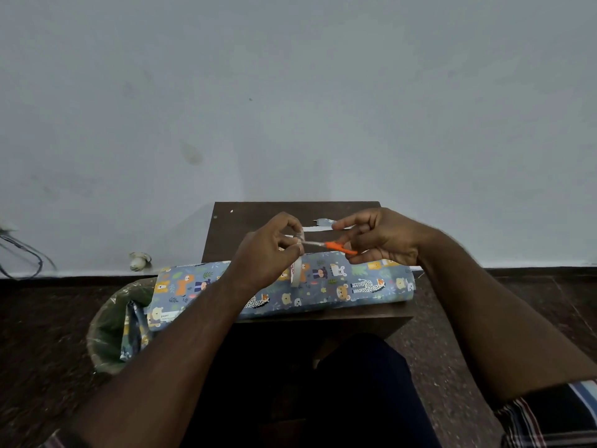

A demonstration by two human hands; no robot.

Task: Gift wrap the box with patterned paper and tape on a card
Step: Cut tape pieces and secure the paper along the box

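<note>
A round bin lined with clear green plastic (106,331) stands on the dark speckled floor (38,334), below and left of the left hand. Dark cables (22,250) and a small pale object (139,260) lie against the grey-white wall (290,108), far left.

Long flat box wrapped in blue paper printed with cartoon bears, leopards and leaves (339,286) lay lengthwise across the near edge of the small dark brown wooden table (258,218), its left end overhanging the table's side. White roll of adhesive tape (296,270) stood on edge above the box's middle. Torn strip of the same paper, white side up (323,224), lay flat on the table behind the box.
</note>
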